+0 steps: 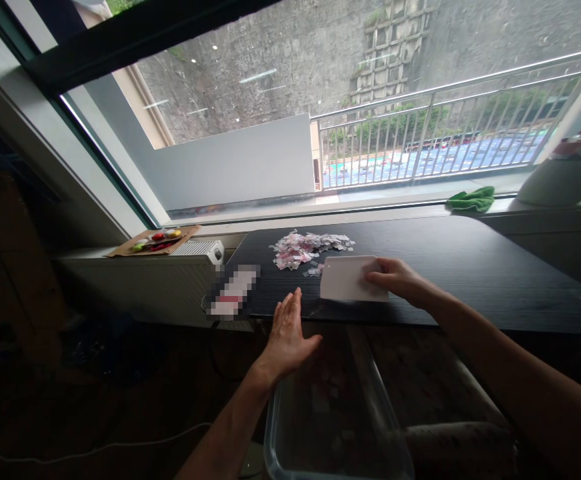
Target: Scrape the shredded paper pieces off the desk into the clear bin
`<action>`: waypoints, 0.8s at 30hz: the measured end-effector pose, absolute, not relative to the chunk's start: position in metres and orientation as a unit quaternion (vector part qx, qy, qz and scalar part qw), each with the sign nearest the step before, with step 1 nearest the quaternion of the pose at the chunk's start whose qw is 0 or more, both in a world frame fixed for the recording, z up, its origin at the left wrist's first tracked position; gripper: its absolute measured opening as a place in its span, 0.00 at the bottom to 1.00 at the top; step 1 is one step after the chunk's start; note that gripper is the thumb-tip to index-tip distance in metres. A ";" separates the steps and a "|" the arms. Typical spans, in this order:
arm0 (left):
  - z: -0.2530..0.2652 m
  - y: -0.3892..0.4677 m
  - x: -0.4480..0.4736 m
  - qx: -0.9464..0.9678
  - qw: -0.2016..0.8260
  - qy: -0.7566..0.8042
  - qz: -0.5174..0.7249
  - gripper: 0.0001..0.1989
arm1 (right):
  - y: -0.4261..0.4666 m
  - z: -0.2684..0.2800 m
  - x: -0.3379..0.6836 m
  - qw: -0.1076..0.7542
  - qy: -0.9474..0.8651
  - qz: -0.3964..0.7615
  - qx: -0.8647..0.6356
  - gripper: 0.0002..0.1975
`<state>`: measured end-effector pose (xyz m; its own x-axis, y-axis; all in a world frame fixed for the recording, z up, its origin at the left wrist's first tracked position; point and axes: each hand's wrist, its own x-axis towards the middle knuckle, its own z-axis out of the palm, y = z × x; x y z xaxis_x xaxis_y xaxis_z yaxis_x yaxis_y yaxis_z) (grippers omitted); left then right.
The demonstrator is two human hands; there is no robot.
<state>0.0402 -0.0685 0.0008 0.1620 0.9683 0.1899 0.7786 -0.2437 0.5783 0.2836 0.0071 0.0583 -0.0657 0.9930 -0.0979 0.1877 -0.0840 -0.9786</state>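
Observation:
My right hand [395,280] grips the right end of a flat white rectangular board [345,279], tilted up over the dark table [420,253]. Just beyond the board's left side lies a heap of small white and pinkish paper scraps [295,250], with a few loose bits near its edge. Nothing is in my left hand [290,330], which is at the table's front edge with fingers stretched and the thumb apart. Below both hands is a clear plastic bin [270,440], with some scraps visible inside.
A radiator [145,287] runs left of the table, with a cardboard piece [125,248] holding small colourful items on top. A green cloth [472,199] and a pale vase-like container [555,180] sit on the windowsill. A white cable [135,443] crosses the dark floor.

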 end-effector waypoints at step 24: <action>0.006 -0.069 0.040 0.735 0.197 0.589 0.272 0.45 | 0.002 0.056 0.274 0.380 -0.521 0.558 -0.522 0.08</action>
